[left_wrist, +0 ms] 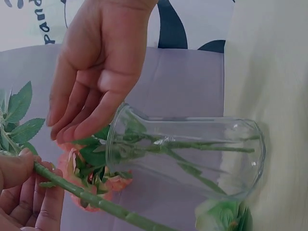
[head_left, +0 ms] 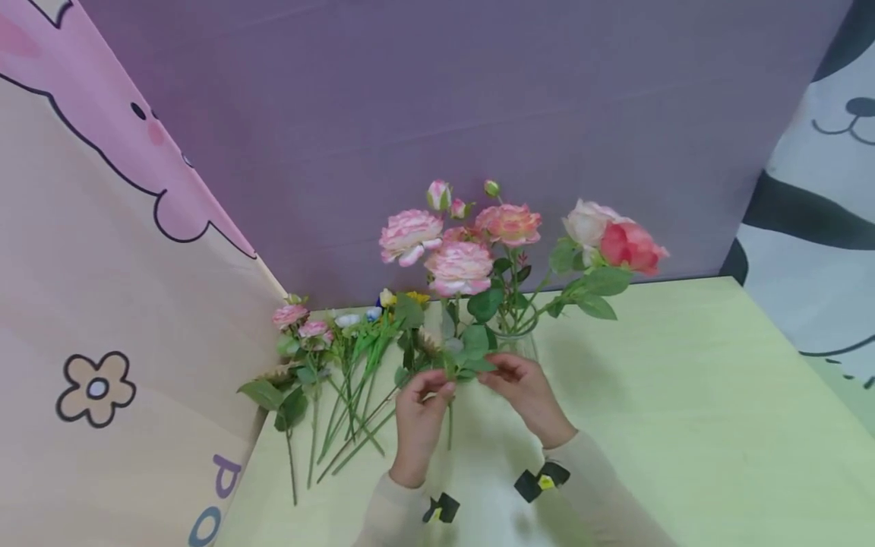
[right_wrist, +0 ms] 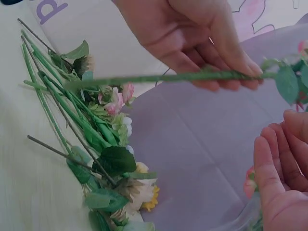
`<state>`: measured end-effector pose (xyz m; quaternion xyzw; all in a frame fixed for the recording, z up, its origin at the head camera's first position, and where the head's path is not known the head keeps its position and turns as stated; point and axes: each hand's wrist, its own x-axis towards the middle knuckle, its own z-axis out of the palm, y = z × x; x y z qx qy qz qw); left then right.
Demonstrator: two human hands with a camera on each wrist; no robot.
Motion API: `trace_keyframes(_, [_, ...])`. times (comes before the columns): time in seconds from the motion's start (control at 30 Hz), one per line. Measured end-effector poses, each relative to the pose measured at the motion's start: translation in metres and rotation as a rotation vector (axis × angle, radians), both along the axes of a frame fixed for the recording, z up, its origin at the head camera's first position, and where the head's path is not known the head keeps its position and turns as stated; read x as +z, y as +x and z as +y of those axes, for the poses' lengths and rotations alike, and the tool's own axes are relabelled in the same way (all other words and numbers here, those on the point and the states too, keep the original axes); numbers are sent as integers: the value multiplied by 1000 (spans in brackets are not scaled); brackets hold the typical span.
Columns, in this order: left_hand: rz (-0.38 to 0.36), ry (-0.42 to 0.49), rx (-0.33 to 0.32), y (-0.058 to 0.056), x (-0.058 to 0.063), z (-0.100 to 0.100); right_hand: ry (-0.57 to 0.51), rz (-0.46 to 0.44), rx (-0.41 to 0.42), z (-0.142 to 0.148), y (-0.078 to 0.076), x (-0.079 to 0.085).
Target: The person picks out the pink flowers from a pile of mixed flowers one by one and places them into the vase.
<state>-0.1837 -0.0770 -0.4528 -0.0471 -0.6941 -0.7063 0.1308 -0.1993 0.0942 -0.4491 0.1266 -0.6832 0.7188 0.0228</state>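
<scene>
My left hand (head_left: 418, 422) pinches the green stem (left_wrist: 91, 196) of a pink-and-white artificial flower (head_left: 459, 270), held upright left of the glass vase (left_wrist: 192, 124). Its bloom is at the top, with green leaves (head_left: 476, 343) below it. In the right wrist view, the lower stem extends past the left fingers. My right hand (head_left: 525, 396) is at the tip of a lower leaf, its fingers loosely bent, in front of the vase. Several stems stand in the vase, bearing an orange-pink flower (head_left: 511, 225) and a red flower (head_left: 632, 247) leaning right.
Left on the pale table (head_left: 683, 395) lies a row of loose artificial flowers, with pink blooms (head_left: 290, 315), green stems (right_wrist: 79, 113) and a yellow flower (right_wrist: 150, 199). A purple backdrop (head_left: 410, 99) stands behind, and a printed panel (head_left: 137, 304) borders the left.
</scene>
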Motion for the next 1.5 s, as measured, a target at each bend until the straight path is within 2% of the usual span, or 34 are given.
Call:
trace_keyframes(0.13, [1,30,-19,0,0,7,-1,4,-31,-4,2,3])
trace_keyframes(0.37, [43,78,-80,2,1,17,-13,-7,-152,-8,4,7])
trace_keyframes(0.6, [31,87,-117,2,0,25,-139,39,-138,-4,3,9])
trace_keyframes(0.7, [22,78,-127,7,8,28,-150,34,-151,-4,3,10])
trace_keyframes(0.87, [-19,54,-149,15,24,30,-132,24,-246,-3,4,14])
trace_keyframes(0.93, [-36,42,-159,16,26,31,-129,28,-272,-2,5,16])
trace_keyframes(1.13, [-72,31,-174,15,25,31,-168,27,-255,-1,6,18])
trace_keyframes(1.3, [-75,25,-174,14,26,29,-178,48,-241,-1,4,19])
trace_keyframes(1.5, [-64,-32,-141,13,26,27,-145,161,-237,-1,2,18])
